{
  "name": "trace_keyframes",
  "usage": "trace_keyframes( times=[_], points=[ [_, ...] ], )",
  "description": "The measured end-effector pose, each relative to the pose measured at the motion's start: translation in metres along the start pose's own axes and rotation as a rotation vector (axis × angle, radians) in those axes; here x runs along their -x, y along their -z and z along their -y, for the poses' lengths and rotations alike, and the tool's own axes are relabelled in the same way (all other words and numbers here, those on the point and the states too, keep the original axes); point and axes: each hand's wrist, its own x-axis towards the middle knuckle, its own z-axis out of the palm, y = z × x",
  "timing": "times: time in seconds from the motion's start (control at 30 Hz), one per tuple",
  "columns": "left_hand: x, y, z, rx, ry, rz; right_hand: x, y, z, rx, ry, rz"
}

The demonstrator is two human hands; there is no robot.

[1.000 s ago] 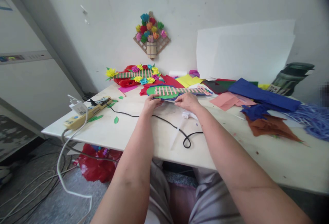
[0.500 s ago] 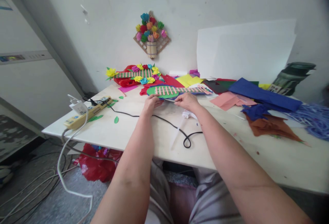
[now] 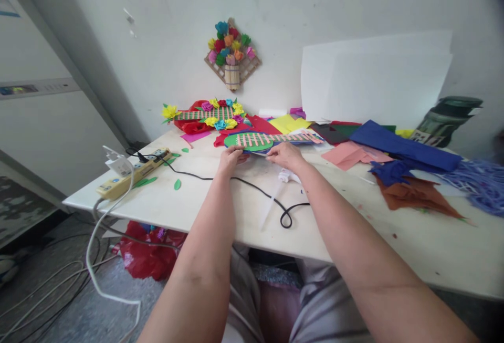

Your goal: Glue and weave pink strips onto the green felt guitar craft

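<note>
A green and blue guitar-shaped craft (image 3: 255, 142) with pink woven strips lies on the table, its neck pointing right. My left hand (image 3: 233, 158) is closed on the near left edge of its body. With fingers pinched, my right hand (image 3: 286, 155) grips the near edge where body and neck meet; a thin pale edge shows between the hands. Just below my right hand rests a white glue gun (image 3: 286, 176) with a clear glue stick (image 3: 271, 205) sticking out of it. Its black cord (image 3: 252, 184) runs across the table.
A flower-trimmed guitar craft (image 3: 208, 114) lies behind on the left. The power strip (image 3: 134, 173) and green paper leaves (image 3: 177, 184) are at left. Coloured paper (image 3: 405, 146), brown crepe paper (image 3: 417, 196), blue shredded strands (image 3: 478, 183) and a dark bottle (image 3: 447, 121) occupy the right.
Almost nothing differs. Both hands keep their hold on the guitar-shaped craft, and the whole view has shifted very slightly.
</note>
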Motion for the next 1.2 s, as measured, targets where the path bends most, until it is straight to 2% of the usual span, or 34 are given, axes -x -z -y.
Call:
trace_keyframes(
  times=[0.13,0.37,0.57,0.8,1.2],
  points=[
    [-0.001,0.001,0.001,0.002,-0.013,-0.002,-0.004,0.004,0.001,0.059,0.034,-0.012],
    [-0.004,0.001,0.003,-0.016,-0.01,-0.033,-0.008,0.015,0.002,0.075,0.067,0.044],
    [-0.005,0.0,0.005,-0.025,-0.02,-0.059,-0.011,0.007,-0.005,-0.064,0.014,0.106],
    [-0.004,-0.003,0.003,0.019,-0.018,-0.073,-0.009,0.008,-0.011,-0.115,0.017,0.076],
    [-0.001,-0.004,0.002,0.003,-0.01,-0.099,-0.006,0.001,-0.007,-0.004,0.026,0.05]
  ],
)
